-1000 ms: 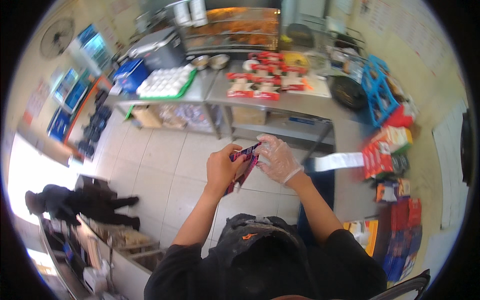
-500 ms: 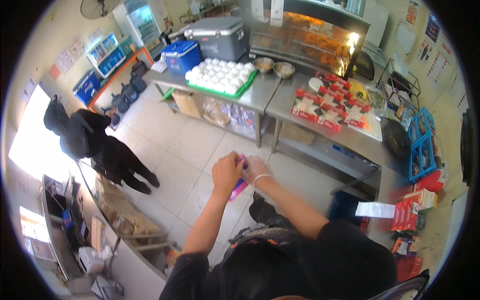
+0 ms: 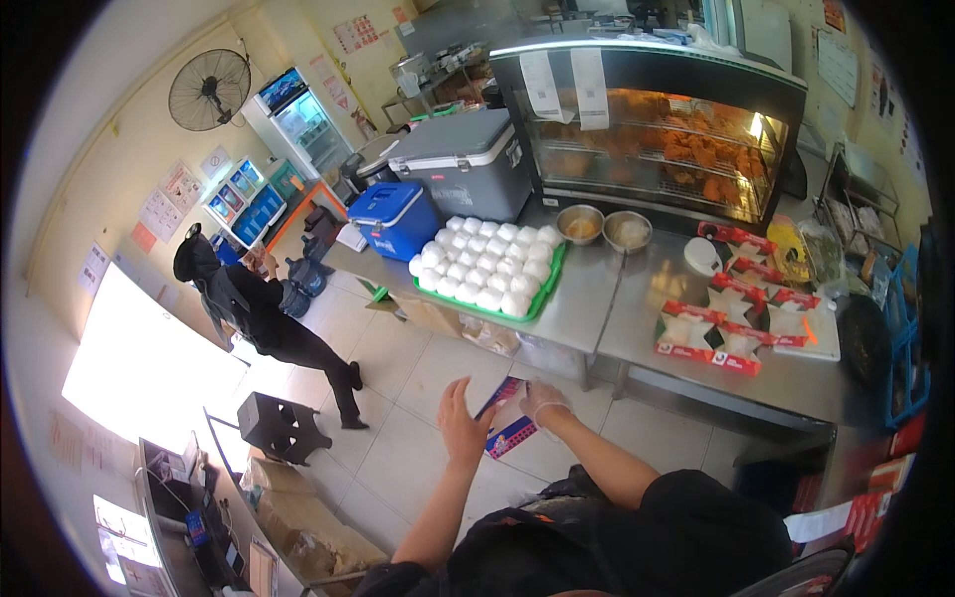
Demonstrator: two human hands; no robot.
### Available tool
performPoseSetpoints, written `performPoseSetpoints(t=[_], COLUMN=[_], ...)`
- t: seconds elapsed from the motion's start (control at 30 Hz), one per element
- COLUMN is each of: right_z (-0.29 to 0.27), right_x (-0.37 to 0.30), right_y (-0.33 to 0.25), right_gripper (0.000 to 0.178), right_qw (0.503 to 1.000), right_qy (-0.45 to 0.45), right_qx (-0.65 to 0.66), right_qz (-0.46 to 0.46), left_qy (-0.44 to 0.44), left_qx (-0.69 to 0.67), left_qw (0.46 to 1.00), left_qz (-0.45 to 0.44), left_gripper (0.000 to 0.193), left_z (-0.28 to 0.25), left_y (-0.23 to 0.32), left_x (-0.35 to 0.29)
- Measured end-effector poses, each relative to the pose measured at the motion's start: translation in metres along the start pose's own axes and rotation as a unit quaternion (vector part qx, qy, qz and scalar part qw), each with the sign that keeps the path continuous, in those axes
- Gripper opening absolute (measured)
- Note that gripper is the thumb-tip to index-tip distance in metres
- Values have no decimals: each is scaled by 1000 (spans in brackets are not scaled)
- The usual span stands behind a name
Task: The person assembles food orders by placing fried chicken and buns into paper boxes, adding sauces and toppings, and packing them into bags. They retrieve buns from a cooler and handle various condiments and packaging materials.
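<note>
A small purple and pink cardboard box with a pale inside is held in front of me above the floor. My right hand, in a clear plastic glove, grips its right side. My left hand is bare and open at the box's left edge, fingers raised and apart. Whether its thumb touches the box I cannot tell.
Ahead, a steel counter carries a green tray of white wrapped balls, red-and-white open cartons, metal bowls, coolers and a lit food warmer. A person in black stands at left near a dark stool.
My hands have moved apart; the box, mostly hidden between them before, now shows opened out. My view has tilted up, and the person at left now has their hands raised in front.
</note>
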State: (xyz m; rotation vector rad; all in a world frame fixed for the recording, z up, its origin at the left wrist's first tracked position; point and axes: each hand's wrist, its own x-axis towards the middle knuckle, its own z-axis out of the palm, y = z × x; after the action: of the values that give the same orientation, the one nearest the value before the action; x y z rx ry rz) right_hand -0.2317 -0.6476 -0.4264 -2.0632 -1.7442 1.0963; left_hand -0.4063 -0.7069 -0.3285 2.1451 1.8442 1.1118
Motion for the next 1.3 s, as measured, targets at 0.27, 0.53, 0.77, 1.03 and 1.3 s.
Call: performPoseSetpoints(t=[0.27,0.53,0.77,1.03,1.3], right_z=[69,85,11,-70,-87], right_x=[116,212,256,225,250], right_y=[34,11,-32,-174,-155], right_gripper=[61,74,58,58,58], right_qw=[994,993,972,931,754], right_qy=[48,-37,-154,-205,-231], right_qx=[96,-72,-74,301,615], right_qz=[24,-91,-161,20,16], left_qy=[57,-149,-429,-525,-569], left_qx=[-308,-222,-281,-539,-544], left_qw=[857,964,838,612,588], left_qz=[-409,-16,-186,-244,-187], left_gripper=[86,47,43,61,60], left_z=[106,114,75,61,93], left_y=[-131,-256,-353,-407,-415], left_x=[-3,110,224,321,391])
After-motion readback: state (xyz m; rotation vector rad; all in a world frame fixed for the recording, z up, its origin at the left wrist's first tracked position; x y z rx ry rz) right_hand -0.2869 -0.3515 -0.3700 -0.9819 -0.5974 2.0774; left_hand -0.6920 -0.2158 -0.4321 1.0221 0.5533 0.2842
